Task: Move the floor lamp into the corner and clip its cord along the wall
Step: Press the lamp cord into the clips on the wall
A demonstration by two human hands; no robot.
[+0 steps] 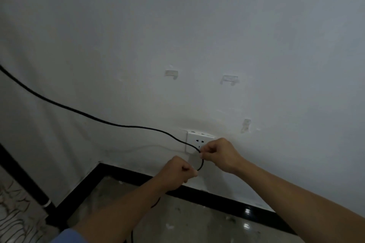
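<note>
Low against the white wall (197,25), both hands pinch the black cord (110,122) just in front of the wall socket (194,142). Thumb and fingertips of the right hand (219,154) press together on it, and the left hand (177,171) is closed around it just below. Between them it forms a short loop, then runs up and left along the wall. Three clear adhesive clips (230,79) sit empty above the socket. A black baseboard (217,199) edges the floor.

Single head cam on me, angled forward and down, close to the white plastered wall (197,25) near the black baseboard strip (217,199). My forearms enter from bottom edge.
</note>
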